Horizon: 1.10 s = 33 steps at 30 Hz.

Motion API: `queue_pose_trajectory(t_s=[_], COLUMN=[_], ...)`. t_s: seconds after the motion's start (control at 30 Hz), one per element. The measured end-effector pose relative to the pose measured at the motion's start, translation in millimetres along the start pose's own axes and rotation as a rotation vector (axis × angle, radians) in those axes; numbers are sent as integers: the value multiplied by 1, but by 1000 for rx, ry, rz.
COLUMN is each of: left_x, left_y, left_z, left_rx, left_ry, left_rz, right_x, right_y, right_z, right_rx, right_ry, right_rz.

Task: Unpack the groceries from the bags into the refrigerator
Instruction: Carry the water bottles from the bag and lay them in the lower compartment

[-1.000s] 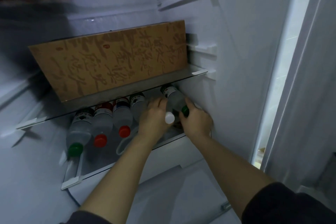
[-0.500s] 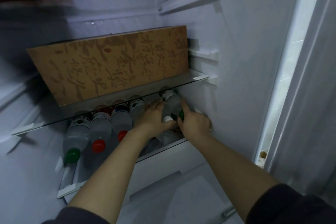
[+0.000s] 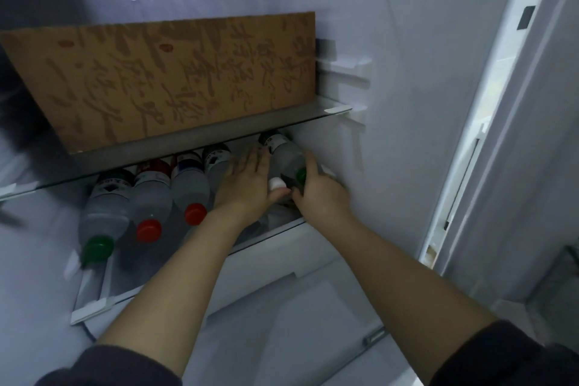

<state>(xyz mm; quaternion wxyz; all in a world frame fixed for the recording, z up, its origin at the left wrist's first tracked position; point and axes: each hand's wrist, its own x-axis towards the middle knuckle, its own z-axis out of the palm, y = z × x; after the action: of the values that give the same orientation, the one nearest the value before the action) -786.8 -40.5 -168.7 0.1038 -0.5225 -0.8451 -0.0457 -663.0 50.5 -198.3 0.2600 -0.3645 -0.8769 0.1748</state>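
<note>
Both my hands reach onto the lower glass shelf (image 3: pixel 94 304) of the open refrigerator. My right hand (image 3: pixel 322 191) grips a clear green-capped bottle (image 3: pixel 286 160) lying at the shelf's right end, against the side wall. My left hand (image 3: pixel 247 185) lies flat over a white-capped bottle (image 3: pixel 276 183) beside it, fingers spread. Further left, several clear bottles lie side by side: one with a green cap (image 3: pixel 97 248) and two with red caps (image 3: pixel 148 230) (image 3: pixel 195 214).
A large brown cardboard box (image 3: pixel 175 78) with printed characters fills the shelf above. The refrigerator's white right wall (image 3: pixel 407 103) stands close to my right hand. A white drawer front (image 3: pixel 282 247) sits under the bottle shelf. The door frame (image 3: pixel 488 103) is at right.
The camera has moved closer and lower. My hands stay at the shelf's right end, having pushed the two bottles a little deeper.
</note>
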Motion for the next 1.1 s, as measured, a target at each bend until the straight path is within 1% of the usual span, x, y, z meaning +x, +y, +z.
queue_pose_trajectory(t_s=[0.1,0.17,0.2,0.33,0.4,0.5,0.6,0.73,0.83,0.97,1.03,1.1], left_x=[-7,-19,-26,-70,-100,-149,-201,-272,-323,-380,-402,-417], left_y=[0,1,3,25,45,81,123,192,251,317,349,380], left_z=[1,3,4,14,19,30,44,65,75,83,78,71], left_rx=[87,35,-3,-106,-207,-363,-475,-542,-569,-618,-626,-640], left_ry=[131,187,217,336,391,418,330,180,24,-134,-183,-200], left_rz=[25,23,28,52,58,38,-2,32,59,104,149,223], right_x=[-27,-47,-57,-107,-138,-188,-243,-330,-402,-497,-540,-575], right_y=[2,6,8,19,30,48,75,127,170,217,235,248], right_z=[-3,-4,-6,-17,-22,-33,-45,-76,-107,-160,-190,-219], right_rx=[12,12,25,34,23,14,-49,-156,-260,-371,-384,-405], right_ry=[123,177,172,51,-7,-114,-199,-249,-209,-187,-209,-172], right_rz=[-19,-63,-85,-130,-148,-116,-68,1,60,248,346,426])
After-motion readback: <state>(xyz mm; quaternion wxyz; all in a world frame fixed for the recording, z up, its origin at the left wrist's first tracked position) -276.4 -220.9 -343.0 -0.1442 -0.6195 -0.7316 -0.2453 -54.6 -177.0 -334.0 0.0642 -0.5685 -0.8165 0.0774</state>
